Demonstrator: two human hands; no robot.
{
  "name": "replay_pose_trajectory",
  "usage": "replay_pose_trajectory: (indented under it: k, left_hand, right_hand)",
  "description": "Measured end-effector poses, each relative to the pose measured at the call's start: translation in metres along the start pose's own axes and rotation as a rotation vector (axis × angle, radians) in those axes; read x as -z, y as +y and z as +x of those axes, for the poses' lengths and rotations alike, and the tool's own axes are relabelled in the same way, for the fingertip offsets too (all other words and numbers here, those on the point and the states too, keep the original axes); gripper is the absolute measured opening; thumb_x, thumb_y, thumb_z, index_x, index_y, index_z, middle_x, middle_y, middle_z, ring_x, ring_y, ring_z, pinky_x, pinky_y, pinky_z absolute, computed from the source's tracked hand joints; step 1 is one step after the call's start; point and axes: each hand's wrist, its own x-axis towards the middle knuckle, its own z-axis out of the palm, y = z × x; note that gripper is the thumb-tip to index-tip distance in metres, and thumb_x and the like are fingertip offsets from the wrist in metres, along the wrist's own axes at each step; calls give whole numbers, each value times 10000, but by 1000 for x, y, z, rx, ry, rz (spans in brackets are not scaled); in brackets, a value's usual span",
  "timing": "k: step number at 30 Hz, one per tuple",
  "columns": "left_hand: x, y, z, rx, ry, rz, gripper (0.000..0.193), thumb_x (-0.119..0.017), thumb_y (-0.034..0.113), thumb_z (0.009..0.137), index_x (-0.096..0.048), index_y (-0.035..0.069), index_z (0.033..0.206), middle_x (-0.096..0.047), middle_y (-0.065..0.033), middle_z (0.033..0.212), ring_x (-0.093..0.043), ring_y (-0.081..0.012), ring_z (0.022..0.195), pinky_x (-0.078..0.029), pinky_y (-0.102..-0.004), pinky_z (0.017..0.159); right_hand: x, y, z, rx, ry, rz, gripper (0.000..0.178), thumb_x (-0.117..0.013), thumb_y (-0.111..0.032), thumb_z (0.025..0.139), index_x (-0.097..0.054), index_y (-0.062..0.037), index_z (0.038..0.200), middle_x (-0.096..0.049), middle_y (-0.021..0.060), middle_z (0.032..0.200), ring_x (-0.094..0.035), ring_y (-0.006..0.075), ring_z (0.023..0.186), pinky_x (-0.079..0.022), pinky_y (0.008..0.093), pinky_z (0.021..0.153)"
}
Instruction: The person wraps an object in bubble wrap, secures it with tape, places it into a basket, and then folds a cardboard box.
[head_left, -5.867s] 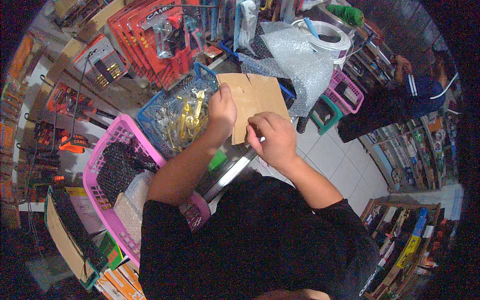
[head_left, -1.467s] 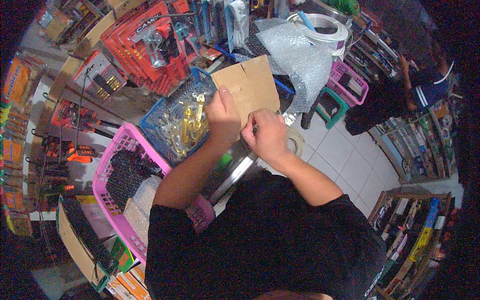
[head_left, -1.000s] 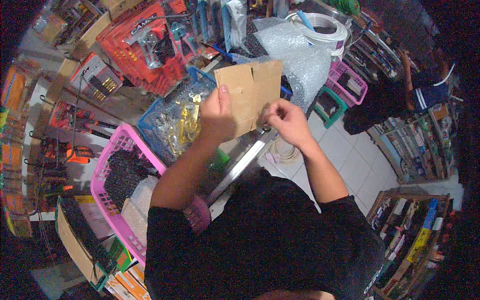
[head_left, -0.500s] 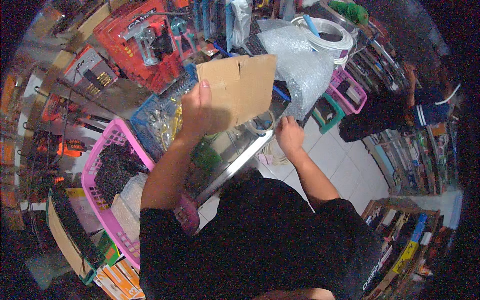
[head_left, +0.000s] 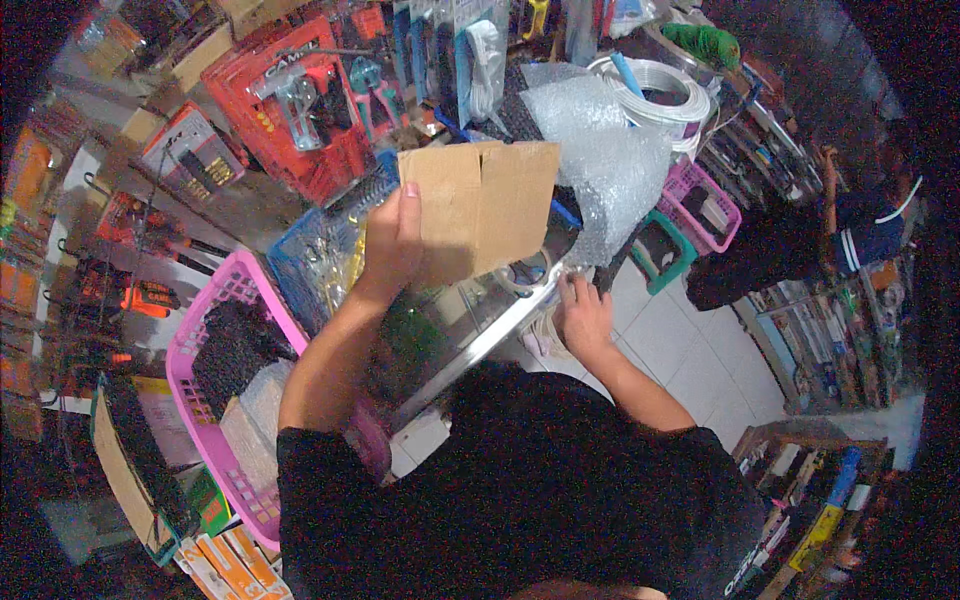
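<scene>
My left hand is closed on the left edge of a flat brown cardboard piece, its thumb on the near face. The cardboard has a crease down its middle and is held above the glass counter. My right hand is at the counter's metal edge, just below the lower end of a bubble wrap sheet. Its fingers are bent and slightly apart, with nothing visible in them. A tape roll lies on the counter, partly behind the cardboard.
A pink basket with black and clear wrap stands at left. A blue basket of small packets lies beyond it. White cable coils sit at the back right, near a green stool. Another person is at far right.
The cardboard has tilted and sits slightly lower in view. My right hand has gone from a tighter curl to slightly spread fingers at the counter edge. The whole view has shifted a little.
</scene>
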Motion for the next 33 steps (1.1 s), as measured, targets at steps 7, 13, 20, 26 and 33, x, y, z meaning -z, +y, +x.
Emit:
replay_pose_trajectory:
  k: [7, 13, 20, 26, 33]
  left_hand:
    - [1, 14, 0, 109, -35, -170, 383, -352, 277, 933, -566, -37, 885, -589, -104, 730, -530, -147, 665, -419, -302, 633]
    - [6, 2, 0, 339, -110, -382, 414, -372, 329, 926, -574, -30, 965, -606, -77, 836, -542, -135, 756, -418, -283, 706]
    - [5, 36, -3, 443, -141, -422, 402, -378, 334, 931, -568, -10, 1018, -597, -66, 914, -534, -128, 825, -405, -259, 765]
    - [-7, -1, -1, 114, -93, -485, 300, -439, 219, 917, -482, -19, 1094, -562, -85, 986, -526, -145, 896, -410, -260, 785]
    - [-19, 21, -22, -274, -178, -10, 454, -550, 174, 854, -371, -9, 1229, -424, -182, 1204, -468, -243, 1076, -431, -335, 837]
  right_hand:
    - [41, 11, 18, -50, 20, 357, 369, -569, -216, 792, -557, -52, 1122, -555, 109, 1065, -515, 280, 1005, -413, 404, 777]
    - [79, 18, 49, -321, 174, 1401, 382, -395, -273, 940, -448, -26, 1226, -560, 43, 1059, -513, 111, 924, -425, 293, 788]
    - [80, 6, 47, -311, -60, 1830, 362, -510, -186, 885, -456, -12, 1198, -551, 94, 1141, -538, 155, 1015, -433, 286, 830]
    - [101, -4, 38, -419, 64, 1817, 334, -565, -122, 852, -480, -10, 1155, -588, 82, 1051, -569, 143, 926, -453, 270, 790]
    - [123, -43, 27, -367, 393, 1270, 237, -576, -182, 857, -573, 10, 997, -631, 93, 883, -590, 149, 832, -460, 288, 740]
